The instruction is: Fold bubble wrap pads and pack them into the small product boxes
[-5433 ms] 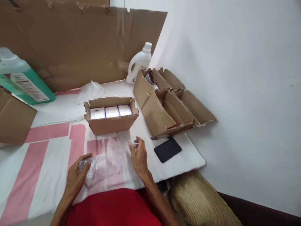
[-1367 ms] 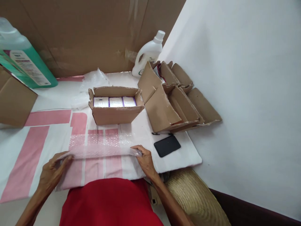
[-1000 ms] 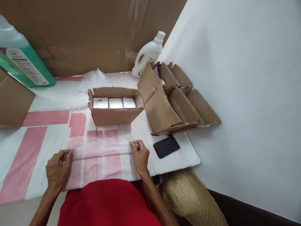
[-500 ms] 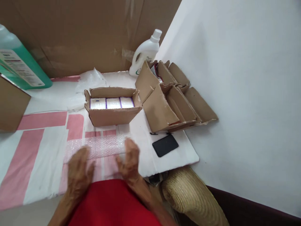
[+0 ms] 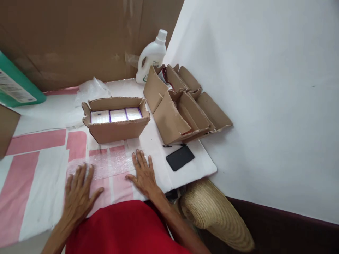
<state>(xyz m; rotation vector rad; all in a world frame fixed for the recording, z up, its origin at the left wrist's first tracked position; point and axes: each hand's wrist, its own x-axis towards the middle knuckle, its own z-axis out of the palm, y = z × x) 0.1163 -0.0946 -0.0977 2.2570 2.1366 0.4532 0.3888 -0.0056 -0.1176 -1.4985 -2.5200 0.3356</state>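
A strip of bubble wrap (image 5: 112, 165) lies flat on the pink and white cloth in front of me. My left hand (image 5: 78, 192) rests over its left end, palm down with the fingers spread. At the right end, my right hand (image 5: 144, 174) also lies flat, fingers apart and thumb pointing inward. Neither hand grips anything. Just beyond the strip stands an open cardboard box (image 5: 119, 130) holding white packs with purple edges (image 5: 118, 115).
Open cardboard boxes (image 5: 172, 120) stand to the right, before a white jug (image 5: 152, 58). A black phone (image 5: 180, 158) lies near the table's right corner. Crumpled clear plastic (image 5: 92, 91) and a green bottle (image 5: 21, 84) are at the back left. Below the edge is a woven straw item (image 5: 214, 215).
Both hands have come down from a raised, curled pose to lie flat with fingers spread. The camera view has shifted, so the table things appear further left.
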